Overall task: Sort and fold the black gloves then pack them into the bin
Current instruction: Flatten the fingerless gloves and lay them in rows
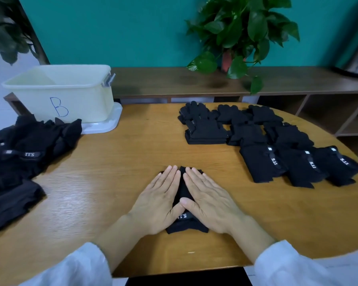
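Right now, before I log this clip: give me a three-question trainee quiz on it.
1. True or false: both hands press flat on one glove.
2. Which letter is on the bin? A) A B) B C) D
3. Fill in: the unsorted pile lies on the person's ____ side.

Key: 1 true: left hand and right hand lie flat on it. 2 B. 3 left; the sorted stacks lie on the right.

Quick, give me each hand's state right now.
Left hand: open, fingers straight, pressing flat on the folded black fabric glove.
Right hand: open, fingers straight, pressing flat on the same glove.
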### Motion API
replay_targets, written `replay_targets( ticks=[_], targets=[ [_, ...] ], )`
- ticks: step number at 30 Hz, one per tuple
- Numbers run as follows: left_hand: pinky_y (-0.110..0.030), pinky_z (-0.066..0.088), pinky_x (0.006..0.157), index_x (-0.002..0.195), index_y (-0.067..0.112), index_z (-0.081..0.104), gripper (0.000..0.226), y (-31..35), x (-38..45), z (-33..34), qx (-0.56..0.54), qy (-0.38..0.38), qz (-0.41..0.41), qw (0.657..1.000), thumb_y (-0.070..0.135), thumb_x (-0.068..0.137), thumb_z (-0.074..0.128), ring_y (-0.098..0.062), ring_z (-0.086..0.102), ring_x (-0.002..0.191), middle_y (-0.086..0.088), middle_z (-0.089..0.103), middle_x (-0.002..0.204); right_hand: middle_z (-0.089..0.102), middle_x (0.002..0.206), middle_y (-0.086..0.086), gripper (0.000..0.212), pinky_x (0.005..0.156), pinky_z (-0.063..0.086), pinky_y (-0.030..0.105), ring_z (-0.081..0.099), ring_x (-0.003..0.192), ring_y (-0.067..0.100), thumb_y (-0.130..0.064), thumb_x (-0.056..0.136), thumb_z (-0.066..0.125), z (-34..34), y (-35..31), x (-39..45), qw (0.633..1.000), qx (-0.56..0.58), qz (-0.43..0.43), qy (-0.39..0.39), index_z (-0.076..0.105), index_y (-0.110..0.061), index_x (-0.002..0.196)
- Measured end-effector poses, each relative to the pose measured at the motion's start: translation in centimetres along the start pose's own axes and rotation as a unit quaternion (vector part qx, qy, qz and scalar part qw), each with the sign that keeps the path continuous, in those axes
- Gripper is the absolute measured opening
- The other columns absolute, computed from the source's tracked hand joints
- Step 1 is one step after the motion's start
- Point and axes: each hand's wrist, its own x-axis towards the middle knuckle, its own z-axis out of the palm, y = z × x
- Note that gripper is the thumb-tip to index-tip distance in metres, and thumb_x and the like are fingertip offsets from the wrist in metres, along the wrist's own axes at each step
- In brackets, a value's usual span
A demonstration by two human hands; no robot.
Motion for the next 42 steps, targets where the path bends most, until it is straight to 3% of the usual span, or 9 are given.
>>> replay_targets(
  ticks=[5, 14, 16, 20, 24, 29, 33, 36, 42],
  targets=[
    [-0.026, -0.015, 0.119, 0.151, 0.014, -0.022, 0.094, -0.6, -0.2, 0.0, -0.014, 0.013, -0.049, 0.999, 0.075, 0.08, -0.014, -0.009, -0.028, 0.145, 0.0, -0.028, 0.158, -0.02, 0.16, -0.007, 0.077, 0.119, -0.012, 0.025, -0.024, 0.143, 0.0, -0.065, 0.093, 0.0, 0.0, 1.6, -0.2, 1.0, -0.006, 0.012, 0.002, -0.015, -0.019, 0.153],
    [-0.031, -0.014, 0.12, 0.152, 0.011, -0.017, 0.109, -2.1, -2.6, -1.2, 0.013, 0.007, -0.079, 0.997, 0.079, 0.068, -0.032, -0.011, -0.021, 0.147, -0.001, -0.018, 0.16, -0.018, 0.16, -0.007, 0.085, 0.119, -0.013, 0.024, -0.022, 0.143, 0.0, -0.072, 0.084, -0.013, -0.7, 2.8, -2.4, 0.996, -0.003, 0.085, 0.009, -0.021, -0.019, 0.151],
    [-0.026, -0.01, 0.12, 0.156, 0.015, -0.004, 0.104, -2.5, -3.5, -1.7, -0.044, 0.051, -0.064, 0.996, 0.082, 0.077, -0.018, -0.005, -0.013, 0.148, 0.004, -0.009, 0.161, -0.015, 0.16, -0.008, 0.086, 0.118, -0.013, 0.021, -0.021, 0.143, -0.002, -0.071, 0.083, -0.014, -1.2, 3.1, -3.4, 0.996, 0.005, 0.078, 0.032, -0.018, -0.019, 0.151],
    [-0.028, 0.028, 0.112, 0.141, 0.029, 0.051, 0.08, -1.4, -4.8, -2.2, -0.117, 0.143, 0.038, 0.982, 0.082, 0.084, 0.036, 0.003, 0.028, 0.139, 0.016, 0.042, 0.149, -0.002, 0.161, -0.007, 0.078, 0.118, -0.01, 0.02, -0.013, 0.146, -0.001, -0.068, 0.092, -0.001, -2.2, 1.7, -4.9, 0.996, -0.008, 0.013, 0.088, -0.006, -0.019, 0.154],
    [-0.016, 0.029, 0.098, 0.124, 0.027, 0.067, 0.067, -0.4, -4.7, -2.3, -0.08, 0.125, 0.125, 0.981, 0.075, 0.08, 0.052, -0.001, 0.051, 0.118, 0.015, 0.065, 0.124, 0.014, 0.16, -0.001, 0.081, 0.12, 0.003, 0.028, 0.005, 0.149, 0.008, -0.067, 0.098, 0.02, -1.5, -0.3, -5.1, 0.99, -0.041, -0.078, 0.111, 0.015, -0.011, 0.155],
    [-0.018, 0.037, 0.1, 0.127, 0.025, 0.066, 0.061, -0.7, -4.3, -1.9, -0.162, 0.103, 0.087, 0.977, 0.062, 0.079, 0.057, 0.001, 0.053, 0.109, 0.015, 0.069, 0.116, 0.041, 0.151, 0.006, 0.081, 0.12, 0.019, 0.031, 0.031, 0.143, 0.014, -0.068, 0.096, 0.028, 0.5, 0.0, -4.8, 0.986, -0.077, -0.099, 0.108, 0.037, -0.006, 0.148],
    [-0.029, 0.054, 0.079, 0.11, 0.022, 0.074, 0.035, -0.3, -4.3, -1.3, -0.177, 0.169, 0.094, 0.965, 0.032, 0.078, 0.064, -0.006, 0.062, 0.086, 0.014, 0.072, 0.089, 0.048, 0.146, 0.001, 0.075, 0.117, 0.02, 0.031, 0.038, 0.138, 0.01, -0.061, 0.089, 0.045, 0.4, 0.1, -4.8, 0.987, -0.025, -0.091, 0.132, 0.045, -0.01, 0.144],
    [-0.026, 0.052, 0.07, 0.1, 0.023, 0.074, 0.025, 0.4, -4.9, -1.1, -0.237, 0.208, 0.079, 0.946, 0.018, 0.076, 0.067, -0.004, 0.06, 0.079, 0.016, 0.067, 0.082, 0.052, 0.143, -0.002, 0.067, 0.117, 0.026, 0.026, 0.04, 0.137, 0.007, -0.048, 0.083, 0.055, 0.8, 0.4, -4.7, 0.981, 0.034, -0.077, 0.172, 0.05, -0.013, 0.14],
    [-0.013, 0.043, 0.094, 0.117, 0.027, 0.068, 0.043, 0.3, -5.6, -0.9, -0.298, 0.172, 0.059, 0.937, 0.023, 0.074, 0.074, 0.0, 0.057, 0.111, 0.029, 0.06, 0.114, 0.065, 0.126, -0.006, 0.041, 0.103, 0.048, 0.031, 0.054, 0.123, 0.003, -0.02, 0.083, 0.065, 1.9, 1.0, -4.4, 0.954, 0.169, -0.022, 0.245, 0.065, -0.021, 0.124]
  ],
)
